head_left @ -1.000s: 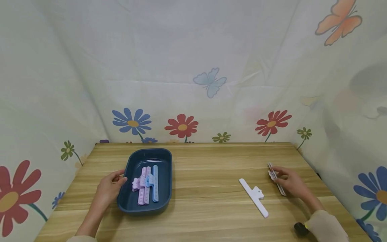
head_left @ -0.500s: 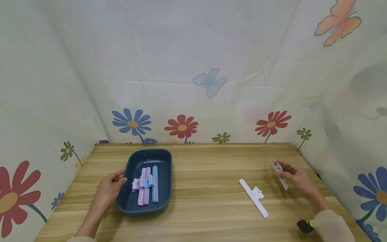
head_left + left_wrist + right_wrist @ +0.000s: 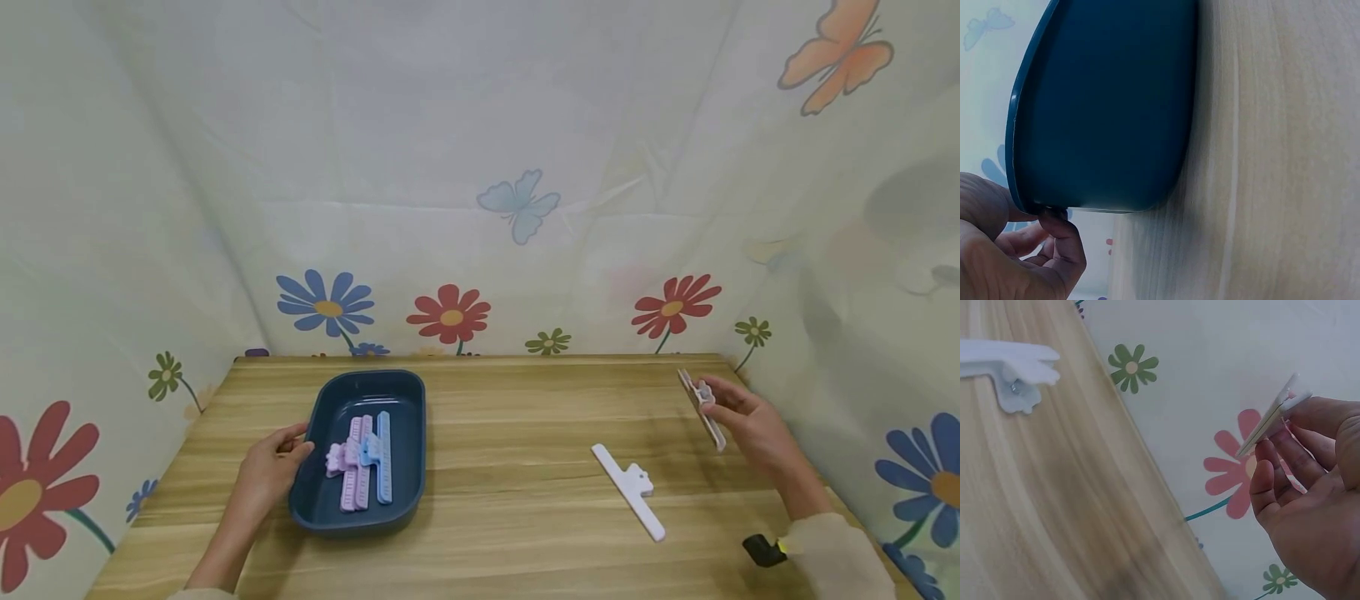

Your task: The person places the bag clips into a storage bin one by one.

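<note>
My left hand [image 3: 270, 468] grips the left rim of a dark blue rectangular tray [image 3: 407, 417]; in the left wrist view the fingers [image 3: 1063, 240] curl against its wall. Inside lie two pink long-jawed clips [image 3: 354, 483], overlapping, and a light blue clip [image 3: 385, 467] beside them. Over the table's right side, my right hand [image 3: 757, 429] pinches a white long clip [image 3: 1272, 417] by its handle between thumb and fingers. Raised above the wood, that clip shows edge-on in the right wrist view. Another white clip [image 3: 630, 492] lies on the table, left of the right hand and nearer the front.
The wooden table [image 3: 510, 433] stretches between the tray and the white clips. Fabric printed with flowers and butterflies [image 3: 517, 204] hangs behind and at both sides. A small black object [image 3: 763, 550] is by the right sleeve [image 3: 840, 554].
The right hand has lifted the white clip off the table, moving slightly back and to the right. The left hand, tray and other clips stay where they were.
</note>
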A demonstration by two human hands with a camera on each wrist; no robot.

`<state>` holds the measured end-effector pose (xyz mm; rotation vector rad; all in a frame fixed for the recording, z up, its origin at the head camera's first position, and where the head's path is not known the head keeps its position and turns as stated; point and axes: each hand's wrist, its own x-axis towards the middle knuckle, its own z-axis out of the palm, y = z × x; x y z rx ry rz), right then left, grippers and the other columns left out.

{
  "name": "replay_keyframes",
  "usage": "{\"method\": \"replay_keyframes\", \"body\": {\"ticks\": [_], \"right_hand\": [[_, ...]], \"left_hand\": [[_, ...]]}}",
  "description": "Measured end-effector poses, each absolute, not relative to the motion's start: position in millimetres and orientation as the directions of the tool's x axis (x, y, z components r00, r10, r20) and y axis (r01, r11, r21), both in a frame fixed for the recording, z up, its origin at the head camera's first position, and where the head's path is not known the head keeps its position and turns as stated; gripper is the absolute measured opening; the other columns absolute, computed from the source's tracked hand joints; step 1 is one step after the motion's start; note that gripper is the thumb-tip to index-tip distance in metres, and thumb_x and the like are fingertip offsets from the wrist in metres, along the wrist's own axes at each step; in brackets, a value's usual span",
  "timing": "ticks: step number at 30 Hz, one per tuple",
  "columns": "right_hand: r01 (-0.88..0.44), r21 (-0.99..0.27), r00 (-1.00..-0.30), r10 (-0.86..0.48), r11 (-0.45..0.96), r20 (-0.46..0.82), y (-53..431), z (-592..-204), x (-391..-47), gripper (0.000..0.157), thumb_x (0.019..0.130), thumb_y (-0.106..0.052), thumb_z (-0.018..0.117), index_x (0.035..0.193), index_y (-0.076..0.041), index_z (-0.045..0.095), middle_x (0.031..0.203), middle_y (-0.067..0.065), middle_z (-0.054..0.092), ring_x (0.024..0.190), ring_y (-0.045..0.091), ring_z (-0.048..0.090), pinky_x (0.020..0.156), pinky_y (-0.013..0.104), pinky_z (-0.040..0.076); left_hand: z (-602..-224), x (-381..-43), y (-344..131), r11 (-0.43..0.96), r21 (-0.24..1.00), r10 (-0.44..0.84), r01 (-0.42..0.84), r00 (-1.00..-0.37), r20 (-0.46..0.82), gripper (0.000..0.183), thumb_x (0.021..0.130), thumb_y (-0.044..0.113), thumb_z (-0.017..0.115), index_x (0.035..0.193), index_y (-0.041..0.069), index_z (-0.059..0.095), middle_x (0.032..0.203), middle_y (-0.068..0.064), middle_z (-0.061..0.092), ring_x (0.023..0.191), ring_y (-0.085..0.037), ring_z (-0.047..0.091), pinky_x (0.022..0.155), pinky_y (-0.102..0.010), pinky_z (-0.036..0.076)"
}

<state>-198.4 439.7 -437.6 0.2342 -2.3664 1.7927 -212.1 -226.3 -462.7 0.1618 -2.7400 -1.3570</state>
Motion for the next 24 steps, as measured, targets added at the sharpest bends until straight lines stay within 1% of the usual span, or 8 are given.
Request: {"method": "replay_keyframes", "body": {"ticks": [4,8,12,15,20,24], "right_hand": [[-0.268,-0.953,-0.963,-0.05,0.139,0.263,439,-431,-199,0.041,0.105,-0.001,0.056,0.146,-0.007,0.057,0.125,-0.016,0.066,0.108,0.001,0.058,0.086,0.015,0.049],[-0.293,-0.951,-0.956,-0.05,0.098,0.289,438,-422,-200,0.039,0.105,0.0,0.056,0.142,-0.012,0.06,0.124,-0.013,0.067,0.106,0.002,0.06,0.085,0.016,0.05],[-0.291,-0.953,-0.957,-0.045,0.09,0.288,437,-410,-199,0.043,0.105,-0.002,0.057,0.148,-0.01,0.055,0.126,-0.014,0.065,0.106,0.002,0.06,0.085,0.016,0.051],[-0.287,-0.955,-0.957,-0.053,0.069,0.284,436,-402,-198,0.046,0.105,-0.003,0.056,0.15,-0.01,0.053,0.129,-0.014,0.064,0.109,0.001,0.06,0.087,0.015,0.051],[-0.295,-0.956,-0.953,-0.067,-0.01,0.295,434,-390,-197,0.045,0.105,0.001,0.055,0.148,-0.01,0.055,0.132,-0.012,0.064,0.113,0.001,0.06,0.09,0.015,0.05],[-0.307,-0.951,-0.949,-0.07,-0.027,0.308,432,-384,-197,0.044,0.105,0.002,0.055,0.147,-0.008,0.056,0.131,-0.011,0.065,0.113,0.002,0.061,0.09,0.015,0.05]], "left_hand": [[-463,-212,-226,0.606,0.794,-0.129,-0.054,-0.991,0.031,0.044,0.104,0.014,0.06,0.14,-0.01,0.055,0.117,-0.028,0.063,0.104,-0.038,0.06,0.085,-0.043,0.05],[-463,-212,-226,0.608,0.792,-0.131,-0.054,-0.991,0.033,0.044,0.104,0.014,0.06,0.14,-0.01,0.056,0.117,-0.028,0.063,0.104,-0.038,0.06,0.085,-0.043,0.049],[-463,-212,-226,0.605,0.793,-0.136,-0.062,-0.99,0.026,0.044,0.104,0.015,0.06,0.141,-0.01,0.055,0.117,-0.028,0.062,0.105,-0.038,0.06,0.087,-0.045,0.049],[-462,-212,-226,0.604,0.794,-0.137,-0.065,-0.99,0.024,0.044,0.104,0.015,0.06,0.141,-0.01,0.055,0.118,-0.027,0.062,0.105,-0.038,0.06,0.087,-0.045,0.049],[-462,-212,-226,0.608,0.792,-0.131,-0.056,-0.991,0.03,0.044,0.104,0.014,0.06,0.141,-0.01,0.055,0.117,-0.027,0.063,0.104,-0.038,0.06,0.086,-0.045,0.049],[-463,-211,-227,0.615,0.788,-0.125,-0.044,-0.991,0.043,0.043,0.104,0.013,0.06,0.139,-0.011,0.056,0.115,-0.027,0.063,0.104,-0.038,0.06,0.085,-0.043,0.049]]}}
